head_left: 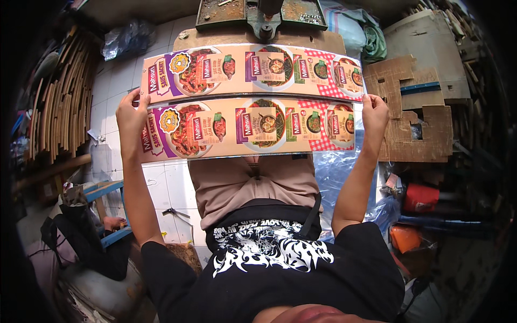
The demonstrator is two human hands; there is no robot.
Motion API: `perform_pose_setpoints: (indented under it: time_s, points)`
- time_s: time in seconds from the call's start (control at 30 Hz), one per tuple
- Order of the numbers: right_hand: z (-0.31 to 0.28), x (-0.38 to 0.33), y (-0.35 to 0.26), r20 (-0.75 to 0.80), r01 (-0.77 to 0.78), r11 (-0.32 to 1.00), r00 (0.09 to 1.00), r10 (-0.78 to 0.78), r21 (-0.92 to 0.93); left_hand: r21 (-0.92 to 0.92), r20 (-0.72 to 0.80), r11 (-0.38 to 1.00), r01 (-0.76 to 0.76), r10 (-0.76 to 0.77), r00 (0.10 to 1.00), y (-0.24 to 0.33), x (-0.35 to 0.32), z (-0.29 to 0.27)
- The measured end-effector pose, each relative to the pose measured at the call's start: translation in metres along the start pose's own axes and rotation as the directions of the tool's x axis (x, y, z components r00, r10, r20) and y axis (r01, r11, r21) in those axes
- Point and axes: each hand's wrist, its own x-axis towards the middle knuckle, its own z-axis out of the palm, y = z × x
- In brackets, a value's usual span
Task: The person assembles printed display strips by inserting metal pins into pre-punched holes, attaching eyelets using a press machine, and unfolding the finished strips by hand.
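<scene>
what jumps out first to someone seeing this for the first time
The long glossy printed sheet with bright food pictures spans the middle, held flat at its ends by the left hand and right hand. Just above it sits a rusty metal press on a wooden board. Cut brown cardboard pieces lie to the right.

You are reaching both bare arms forward and up from your shoulders, elbows slightly bent and set wide apart. Your left hand is raised with the wrist straight, its fingers curling inward in a pinch at its inner side. Your right hand is mirroring it at the same height, thumb pressing inward and fingers closing in a grip. Both forearms are angling slightly outward, toward each hand.
</scene>
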Motion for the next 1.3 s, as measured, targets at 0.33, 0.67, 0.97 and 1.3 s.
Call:
perform_pose_setpoints:
  time_s: [0.33,0.67,0.97,1.3]
  points:
    - [-0.017,0.010,-0.003,0.248,-0.240,0.665,0.965,0.084,0.707,-0.450,0.128,0.876,0.171,-0.126,0.984,-0.051,0.039,0.000]
    - [-0.068,-0.039,0.028,0.215,-0.182,0.594,0.976,0.016,0.784,-0.931,0.346,0.175,0.320,0.144,0.927,0.003,-0.014,-0.057]
    - [-0.107,-0.073,-0.004,-0.064,0.122,0.887,0.993,-0.104,0.445,-0.839,0.540,0.256,0.480,0.287,0.791,0.084,-0.102,-0.043]
    - [-0.029,-0.165,-0.157,0.191,0.605,0.554,0.559,-0.807,0.571,-0.657,0.744,0.412,0.631,0.490,0.455,0.131,-0.142,-0.024]
